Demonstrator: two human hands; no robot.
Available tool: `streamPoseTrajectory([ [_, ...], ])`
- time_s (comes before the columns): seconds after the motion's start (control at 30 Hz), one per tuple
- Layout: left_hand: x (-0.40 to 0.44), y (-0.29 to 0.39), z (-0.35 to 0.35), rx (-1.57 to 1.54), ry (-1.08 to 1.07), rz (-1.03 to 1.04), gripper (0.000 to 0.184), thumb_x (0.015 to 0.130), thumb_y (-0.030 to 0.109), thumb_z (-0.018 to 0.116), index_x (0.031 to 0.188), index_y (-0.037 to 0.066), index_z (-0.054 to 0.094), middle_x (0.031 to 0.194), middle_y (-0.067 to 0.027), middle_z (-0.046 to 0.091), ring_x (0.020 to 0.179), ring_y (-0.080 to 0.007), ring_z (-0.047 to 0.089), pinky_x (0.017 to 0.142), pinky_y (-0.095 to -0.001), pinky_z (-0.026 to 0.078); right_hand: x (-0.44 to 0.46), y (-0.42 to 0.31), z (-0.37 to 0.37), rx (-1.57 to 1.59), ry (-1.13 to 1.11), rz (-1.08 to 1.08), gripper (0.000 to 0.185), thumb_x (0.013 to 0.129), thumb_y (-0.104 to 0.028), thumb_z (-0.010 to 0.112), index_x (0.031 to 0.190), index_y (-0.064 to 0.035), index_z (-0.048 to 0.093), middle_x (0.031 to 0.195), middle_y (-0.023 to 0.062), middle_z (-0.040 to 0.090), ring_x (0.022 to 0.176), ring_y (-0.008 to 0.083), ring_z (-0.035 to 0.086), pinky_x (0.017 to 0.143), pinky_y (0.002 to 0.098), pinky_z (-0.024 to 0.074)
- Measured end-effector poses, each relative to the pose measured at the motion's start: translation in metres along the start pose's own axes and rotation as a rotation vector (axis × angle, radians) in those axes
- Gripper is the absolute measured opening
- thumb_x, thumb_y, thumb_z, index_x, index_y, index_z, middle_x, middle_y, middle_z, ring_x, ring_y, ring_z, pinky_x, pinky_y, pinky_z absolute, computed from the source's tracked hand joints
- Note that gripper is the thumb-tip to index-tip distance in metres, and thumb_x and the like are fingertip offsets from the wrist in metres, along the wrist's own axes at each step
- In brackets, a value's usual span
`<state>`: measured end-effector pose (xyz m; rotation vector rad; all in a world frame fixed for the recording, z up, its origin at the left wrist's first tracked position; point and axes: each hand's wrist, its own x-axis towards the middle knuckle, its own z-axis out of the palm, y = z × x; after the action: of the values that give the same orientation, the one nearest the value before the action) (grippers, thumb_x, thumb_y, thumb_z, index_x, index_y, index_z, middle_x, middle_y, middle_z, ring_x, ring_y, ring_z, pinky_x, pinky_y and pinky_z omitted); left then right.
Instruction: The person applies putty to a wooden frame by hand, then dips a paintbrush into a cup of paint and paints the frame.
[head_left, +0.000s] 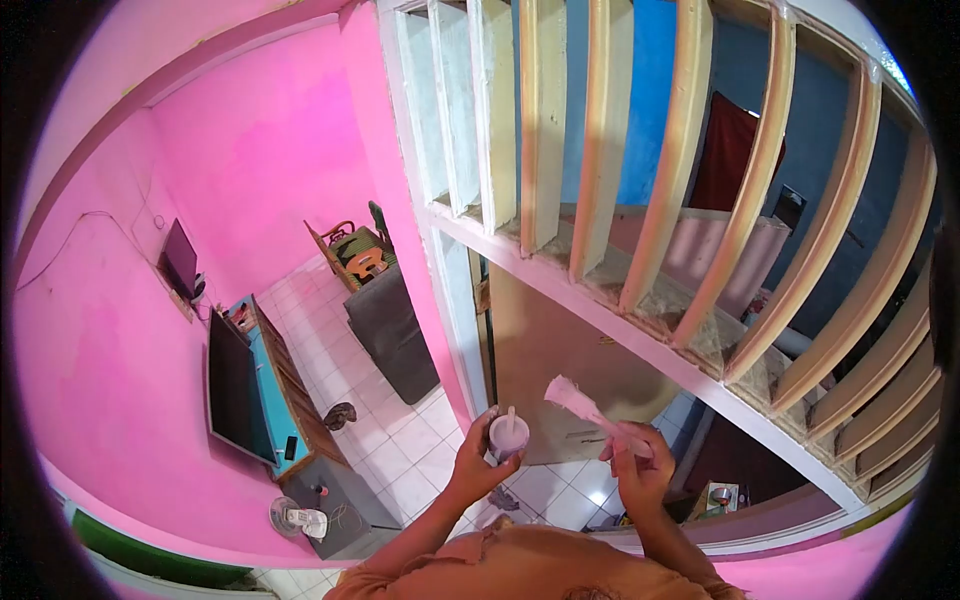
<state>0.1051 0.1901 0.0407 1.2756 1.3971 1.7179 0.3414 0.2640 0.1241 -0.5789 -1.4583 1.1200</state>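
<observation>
My left hand (484, 458) is wrapped round a small cup (509, 440) of pale paint, with a light stick standing in it. In my right hand (642, 468) is the handle of a paintbrush (575, 398), its bristles coated pale pink and pointing up and left. Brush and cup are apart. Above my hands runs a row of upright wooden slats (660, 160) in a frame; those at the left are white, the others cream or tan. The frame's lower rail (600, 300) is pale.
Pink walls (260, 130) stand at the left. Below are a television (237, 385) on a turquoise cabinet (262, 365), a fan (290, 517), a dark grey sofa (395, 335) and a guitar (366, 264). A tan door (560, 360) stands behind my hands.
</observation>
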Motion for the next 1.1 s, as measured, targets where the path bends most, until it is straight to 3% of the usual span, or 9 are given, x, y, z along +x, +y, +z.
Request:
streamPoseTrajectory([
  [0.1, 0.001, 0.003, -0.005, -0.004, -0.051, -0.047, 0.074, 0.082, 0.005, 0.083, 0.143, 0.002, 0.042, 0.134, -0.0112, 0.056, 0.128, -0.0220, 0.055, 0.109, -0.0377, 0.045, 0.006, -0.004, 0.003, 0.002, -0.008, -0.078, 0.020, 0.094, 0.005, 0.065, 0.114, 0.0048, 0.062, 0.096, 0.0134, 0.066, 0.077, 0.0174, 0.067, 0.063, 0.0316, 0.0568],
  [0.17, 0.003, 0.005, -0.007, 0.017, -0.049, -0.050, 0.072, 0.081, 0.005, 0.083, 0.141, 0.002, 0.043, 0.132, -0.0109, 0.057, 0.127, -0.0215, 0.056, 0.108, -0.0371, 0.045, 0.009, -0.009, 0.008, -0.058, -0.040, -0.115, 0.020, 0.099, -0.002, 0.062, 0.119, -0.0002, 0.060, 0.088, 0.0112, 0.066, 0.069, 0.0140, 0.065, 0.049, 0.0232, 0.0448],
  [0.3, 0.009, 0.009, -0.013, 0.041, -0.053, -0.040, 0.069, 0.081, 0.005, 0.084, 0.139, 0.001, 0.046, 0.131, -0.0105, 0.058, 0.126, -0.0206, 0.057, 0.107, -0.0361, 0.046, 0.009, -0.007, 0.009, -0.026, -0.072, -0.074, 0.021, 0.099, -0.001, 0.062, 0.120, -0.0003, 0.060, 0.089, 0.0112, 0.066, 0.069, 0.0139, 0.065, 0.049, 0.0231, 0.0448],
  [0.37, 0.010, 0.015, -0.017, 0.045, -0.050, -0.044, 0.069, 0.081, 0.005, 0.084, 0.138, 0.001, 0.046, 0.131, -0.0106, 0.058, 0.125, -0.0205, 0.057, 0.107, -0.0361, 0.046, 0.012, -0.013, 0.017, -0.034, -0.044, -0.047, 0.024, 0.095, 0.007, 0.064, 0.118, 0.0034, 0.062, 0.093, 0.0118, 0.065, 0.073, 0.0153, 0.065, 0.061, 0.0281, 0.0525],
  [0.7, 0.010, 0.014, -0.037, 0.024, 0.028, 0.005, 0.069, 0.079, 0.009, 0.085, 0.137, 0.000, 0.048, 0.124, -0.0128, 0.063, 0.118, -0.0218, 0.062, 0.104, -0.0367, 0.049, 0.023, -0.026, 0.049, 0.021, -0.025, -0.051, 0.030, 0.095, 0.008, 0.063, 0.124, 0.0042, 0.059, 0.101, 0.0131, 0.064, 0.079, 0.0177, 0.069, 0.067, 0.0289, 0.0556],
  [0.8, 0.008, 0.013, -0.045, 0.034, 0.017, -0.030, 0.069, 0.079, 0.007, 0.084, 0.137, 0.000, 0.047, 0.126, -0.0129, 0.062, 0.120, -0.0219, 0.061, 0.105, -0.0367, 0.048, 0.033, -0.034, 0.053, -0.092, -0.128, -0.176, 0.029, 0.094, 0.009, 0.064, 0.122, 0.0047, 0.060, 0.103, 0.0140, 0.065, 0.081, 0.0188, 0.069, 0.069, 0.0292, 0.0560],
  [0.87, 0.009, 0.009, -0.048, 0.032, -0.012, -0.045, 0.069, 0.080, 0.005, 0.084, 0.137, 0.000, 0.046, 0.128, -0.0127, 0.061, 0.123, -0.0218, 0.060, 0.106, -0.0368, 0.047, 0.049, -0.057, 0.065, -0.254, -0.185, -0.426, 0.025, 0.097, 0.004, 0.062, 0.122, 0.0018, 0.059, 0.098, 0.0132, 0.067, 0.070, 0.0144, 0.065, 0.052, 0.0226, 0.0469],
  [1.0, 0.010, 0.005, -0.051, -0.004, -0.014, -0.034, 0.069, 0.080, 0.006, 0.084, 0.136, 0.000, 0.046, 0.127, -0.0126, 0.061, 0.122, -0.0223, 0.060, 0.106, -0.0376, 0.047, 0.077, -0.099, 0.078, -0.389, -0.166, -0.494, 0.026, 0.096, 0.006, 0.063, 0.121, 0.0017, 0.062, 0.102, 0.0128, 0.068, 0.072, 0.0143, 0.065, 0.053, 0.0229, 0.0476],
  [1.1, 0.012, 0.015, -0.051, -0.032, -0.032, -0.050, 0.069, 0.079, 0.007, 0.085, 0.136, 0.000, 0.046, 0.126, -0.0125, 0.061, 0.121, -0.0226, 0.060, 0.107, -0.0382, 0.047, 0.104, -0.150, 0.084, -0.733, -0.136, -0.742, 0.029, 0.097, 0.003, 0.064, 0.125, 0.0028, 0.062, 0.105, 0.0116, 0.069, 0.079, 0.0142, 0.068, 0.059, 0.0228, 0.0504],
])
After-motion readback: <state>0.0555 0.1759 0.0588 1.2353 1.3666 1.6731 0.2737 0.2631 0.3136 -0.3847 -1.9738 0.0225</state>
